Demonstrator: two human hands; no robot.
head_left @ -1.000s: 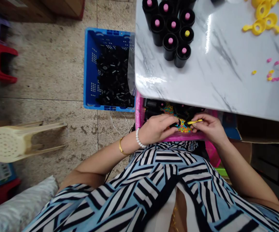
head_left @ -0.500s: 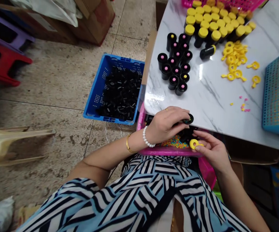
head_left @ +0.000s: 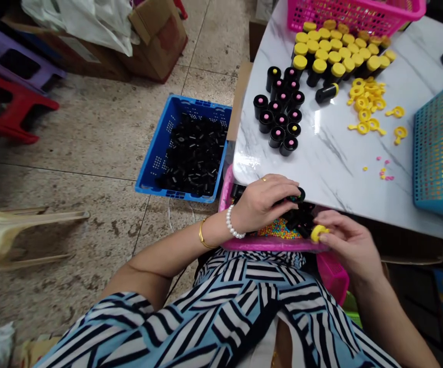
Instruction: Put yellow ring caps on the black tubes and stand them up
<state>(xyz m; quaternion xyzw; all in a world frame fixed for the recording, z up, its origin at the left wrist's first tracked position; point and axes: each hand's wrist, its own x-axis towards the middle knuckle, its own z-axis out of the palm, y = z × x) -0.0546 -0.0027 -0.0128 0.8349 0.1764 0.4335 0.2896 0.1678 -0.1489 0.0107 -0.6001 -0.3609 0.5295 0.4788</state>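
Note:
My left hand (head_left: 269,200) is closed around a black cylinder (head_left: 300,194), whose round end points right and shows some green inside. Between the fingertips of my right hand (head_left: 346,240) is a yellow ring with a tab (head_left: 318,233), tilted so its hole is hidden. Both hands are over a pink basin (head_left: 279,244) on my lap, holding small colourful beads (head_left: 281,229) and black pieces. On the table are black cylinders with pink or yellow dots on top (head_left: 281,120), several yellow-capped cylinders (head_left: 336,51), loose yellow rings (head_left: 365,105) and tiny pink and yellow bits (head_left: 384,171).
A blue crate (head_left: 140,176) of black parts stands on the floor left of the marble-look table (head_left: 332,153). A turquoise basket (head_left: 438,148) is at the table's right, a pink basket (head_left: 355,18) at its back. Stools (head_left: 10,110) and cardboard boxes (head_left: 156,46) are left.
My right hand has moved slightly right with the yellow ring and turned it more edge-on. My left hand keeps its hold on the black cylinder. The view has shifted slightly.

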